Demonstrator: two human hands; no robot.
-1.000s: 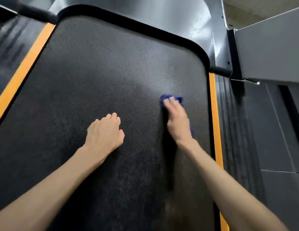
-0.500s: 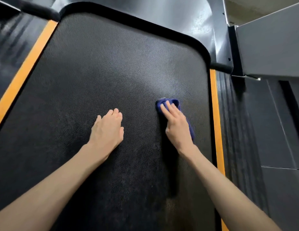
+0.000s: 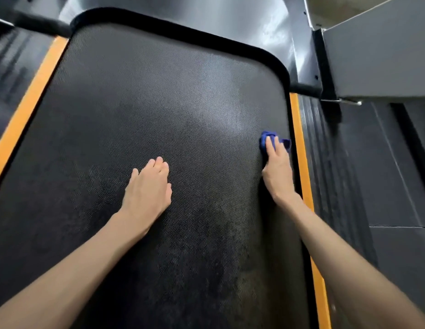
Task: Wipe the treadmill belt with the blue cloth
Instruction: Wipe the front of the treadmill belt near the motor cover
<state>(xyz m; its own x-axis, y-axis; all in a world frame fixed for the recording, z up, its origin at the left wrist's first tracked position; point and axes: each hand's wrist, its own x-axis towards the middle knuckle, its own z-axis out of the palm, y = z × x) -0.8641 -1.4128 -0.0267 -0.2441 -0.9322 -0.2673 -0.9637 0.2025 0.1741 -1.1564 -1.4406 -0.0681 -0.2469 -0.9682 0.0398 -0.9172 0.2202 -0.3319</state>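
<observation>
the blue cloth lies bunched under the right hand, at the belt's right margin, just beside the orange side strip. only its far end shows, poking out ahead of the fingers and a little to their right; the rest is covered by the palm. the fingers lie extended and pressed flat on the cloth, pinning it to the belt rather than pinching it. the left hand rests near the middle of the treadmill belt, fingers together and loosely flat, gripping nothing, seemingly a brace.

the relation that matters: the cloth sits at the right edge, so almost all the open belt lies to its left and ahead, along the belt's long axis running away from the person toward the curved black rim. the right hand is the only one on the cloth; a next stroke would likely sweep leftward or forward.

the belt is black, matte, finely dimpled in a woven-looking grid, with a pale sheen in its far half and darker blotchy patches nearer the person. the cloth looks soft and crumpled. the ribbed side rail beyond the strip is hard and dark.
</observation>
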